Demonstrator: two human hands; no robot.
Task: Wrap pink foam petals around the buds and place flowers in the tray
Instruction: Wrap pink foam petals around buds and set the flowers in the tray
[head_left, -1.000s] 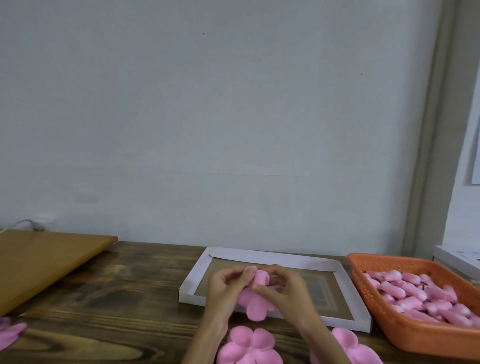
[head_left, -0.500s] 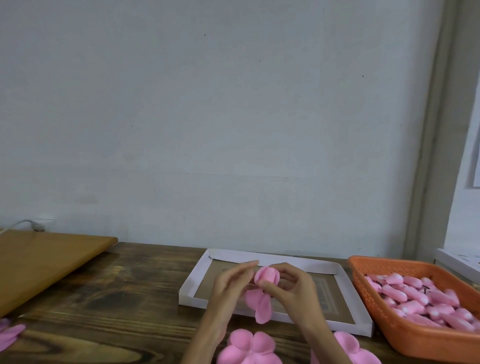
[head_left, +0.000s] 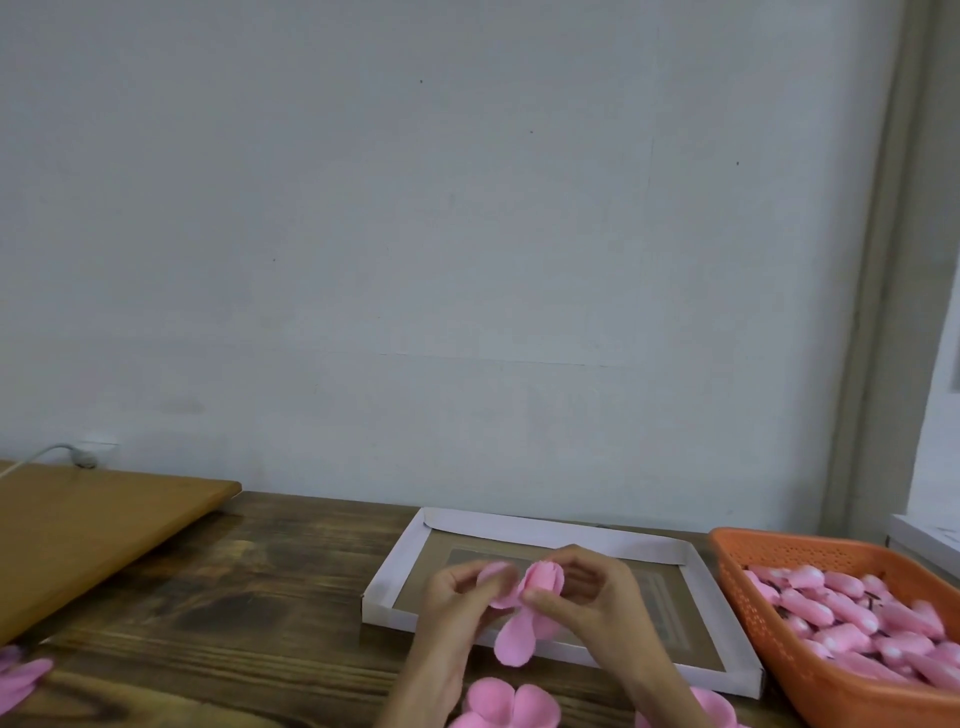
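Note:
Over the near edge of the shallow white cardboard tray (head_left: 524, 526), both hands work one pink foam flower (head_left: 540, 587). My right hand (head_left: 597, 597) pinches its bud and wrapped petals between thumb and curled fingers. My left hand (head_left: 457, 597) holds a loose petal up against the bud's left side. One unwrapped petal (head_left: 514, 644) hangs below the hands. The tray's brown floor holds no flowers that I can see.
An orange plastic basket (head_left: 753, 582) full of several pink buds stands at the right. Flat pink petal pieces lie at the near edge (head_left: 509, 706), with others at the lower right (head_left: 711, 709) and far left (head_left: 21, 680). A tan wooden board (head_left: 93, 525) covers the left of the table.
My left hand has brought a side petal up against the bud, and the hands with the flower have shifted slightly right and lower over the tray.

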